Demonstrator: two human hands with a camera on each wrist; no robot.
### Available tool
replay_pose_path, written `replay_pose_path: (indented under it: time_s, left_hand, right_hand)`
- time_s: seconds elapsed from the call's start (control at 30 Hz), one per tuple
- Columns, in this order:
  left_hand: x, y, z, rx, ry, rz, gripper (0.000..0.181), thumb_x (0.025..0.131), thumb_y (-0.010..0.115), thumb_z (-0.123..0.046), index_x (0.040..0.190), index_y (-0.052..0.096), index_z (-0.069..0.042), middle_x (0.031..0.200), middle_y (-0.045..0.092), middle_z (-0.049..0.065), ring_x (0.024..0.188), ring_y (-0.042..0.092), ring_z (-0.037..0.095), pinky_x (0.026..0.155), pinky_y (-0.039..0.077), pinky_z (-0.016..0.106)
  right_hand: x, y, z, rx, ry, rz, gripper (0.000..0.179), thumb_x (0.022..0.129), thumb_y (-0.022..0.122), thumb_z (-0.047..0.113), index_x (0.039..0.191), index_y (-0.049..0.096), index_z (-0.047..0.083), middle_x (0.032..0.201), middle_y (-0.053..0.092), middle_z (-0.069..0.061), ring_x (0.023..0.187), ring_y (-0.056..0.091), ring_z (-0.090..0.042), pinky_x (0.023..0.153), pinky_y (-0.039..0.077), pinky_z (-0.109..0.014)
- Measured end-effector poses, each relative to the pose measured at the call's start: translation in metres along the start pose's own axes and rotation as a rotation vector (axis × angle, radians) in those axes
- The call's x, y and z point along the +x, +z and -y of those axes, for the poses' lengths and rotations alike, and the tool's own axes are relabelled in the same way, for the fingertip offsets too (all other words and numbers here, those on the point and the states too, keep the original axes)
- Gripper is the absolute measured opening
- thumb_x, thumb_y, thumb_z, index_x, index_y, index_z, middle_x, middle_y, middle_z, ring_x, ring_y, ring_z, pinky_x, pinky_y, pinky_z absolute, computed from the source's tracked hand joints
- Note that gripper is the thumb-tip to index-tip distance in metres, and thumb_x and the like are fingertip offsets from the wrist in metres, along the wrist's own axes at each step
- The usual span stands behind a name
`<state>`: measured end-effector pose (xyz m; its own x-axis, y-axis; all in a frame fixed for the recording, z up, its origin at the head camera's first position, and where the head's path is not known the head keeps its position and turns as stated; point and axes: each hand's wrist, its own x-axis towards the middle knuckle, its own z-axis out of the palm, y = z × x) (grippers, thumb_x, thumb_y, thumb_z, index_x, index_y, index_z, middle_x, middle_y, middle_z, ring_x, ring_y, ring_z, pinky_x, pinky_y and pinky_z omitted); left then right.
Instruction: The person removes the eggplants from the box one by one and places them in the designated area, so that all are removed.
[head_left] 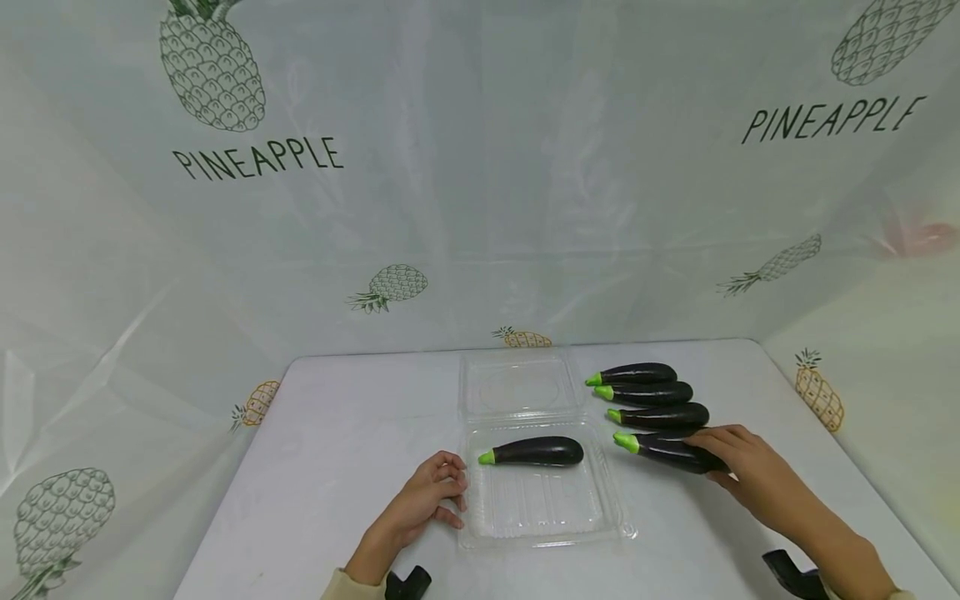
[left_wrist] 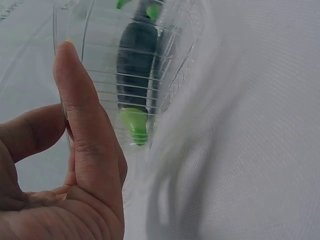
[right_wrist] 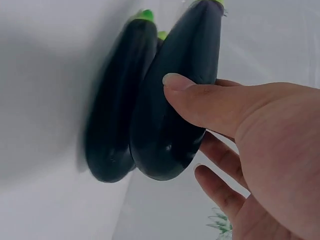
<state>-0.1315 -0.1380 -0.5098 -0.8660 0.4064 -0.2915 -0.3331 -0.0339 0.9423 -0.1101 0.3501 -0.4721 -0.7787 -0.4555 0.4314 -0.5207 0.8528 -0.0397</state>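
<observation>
A clear plastic clamshell container (head_left: 540, 521) lies with its lid (head_left: 517, 383) folded back. One dark eggplant (head_left: 538, 451) with a green stem end lies in its base, also visible through the ribbed wall in the left wrist view. My left hand (head_left: 431, 496) is at the container's left side; its thumb and fingers (left_wrist: 82, 100) pinch the rim. To the right, my right hand (head_left: 746, 475) holds an eggplant (right_wrist: 177, 100) by its thick end, thumb on the near face. Another eggplant (right_wrist: 117, 105) lies close beside the held one.
More eggplants (head_left: 658, 417) lie in a slanting row behind the right hand, stem ends toward the container. The white table (head_left: 337, 450) ends at a hanging sheet (head_left: 480, 208) printed with pineapples.
</observation>
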Motion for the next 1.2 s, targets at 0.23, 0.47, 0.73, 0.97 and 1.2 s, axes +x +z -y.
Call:
replay_pose_path:
  time_s: [0.23, 0.47, 0.73, 0.97, 1.2]
  left_hand:
    - [0.001, 0.000, -0.002, -0.004, 0.002, 0.006, 0.026, 0.103, 0.058, -0.002, 0.125, 0.045, 0.001, 0.096, 0.052, 0.002, 0.076, 0.059, 0.015, 0.054, 0.061, 0.027]
    - [0.002, -0.001, -0.001, -0.006, 0.012, 0.016, 0.024, 0.103, 0.058, -0.001, 0.123, 0.045, 0.000, 0.094, 0.054, 0.001, 0.074, 0.060, 0.014, 0.054, 0.061, 0.026]
    - [0.001, -0.001, 0.001, -0.007, 0.001, -0.001, 0.025, 0.102, 0.058, -0.001, 0.124, 0.045, 0.001, 0.094, 0.054, 0.001, 0.074, 0.060, 0.014, 0.054, 0.061, 0.027]
    - [0.000, 0.000, 0.001, -0.004, -0.001, -0.007, 0.026, 0.102, 0.059, -0.001, 0.124, 0.045, 0.001, 0.094, 0.054, 0.001, 0.074, 0.060, 0.014, 0.053, 0.061, 0.027]
    - [-0.001, 0.000, 0.002, -0.005, 0.009, 0.007, 0.024, 0.104, 0.058, -0.002, 0.124, 0.045, 0.001, 0.095, 0.053, 0.001, 0.075, 0.060, 0.015, 0.054, 0.061, 0.027]
  right_hand:
    - [-0.004, 0.004, -0.004, -0.005, -0.022, 0.029, 0.063, 0.053, 0.100, -0.002, 0.111, 0.076, 0.009, 0.111, 0.074, -0.008, 0.101, 0.068, -0.033, 0.081, 0.061, -0.054]
    - [-0.007, 0.008, -0.005, 0.010, 0.006, 0.106, 0.062, 0.054, 0.099, 0.000, 0.111, 0.077, 0.012, 0.112, 0.074, -0.004, 0.103, 0.068, -0.032, 0.084, 0.061, -0.053]
    - [-0.013, 0.020, -0.008, 0.003, -0.024, 0.088, 0.064, 0.051, 0.100, 0.000, 0.110, 0.077, 0.012, 0.110, 0.073, -0.003, 0.102, 0.067, -0.031, 0.082, 0.061, -0.053]
    - [-0.014, 0.026, -0.009, -0.014, 0.001, 0.090, 0.065, 0.050, 0.100, -0.004, 0.108, 0.076, 0.013, 0.111, 0.072, -0.003, 0.105, 0.065, -0.032, 0.087, 0.060, -0.054]
    - [-0.014, 0.030, -0.011, -0.029, -0.006, 0.044, 0.066, 0.048, 0.100, -0.006, 0.107, 0.076, 0.012, 0.112, 0.068, -0.006, 0.103, 0.063, -0.031, 0.086, 0.059, -0.055]
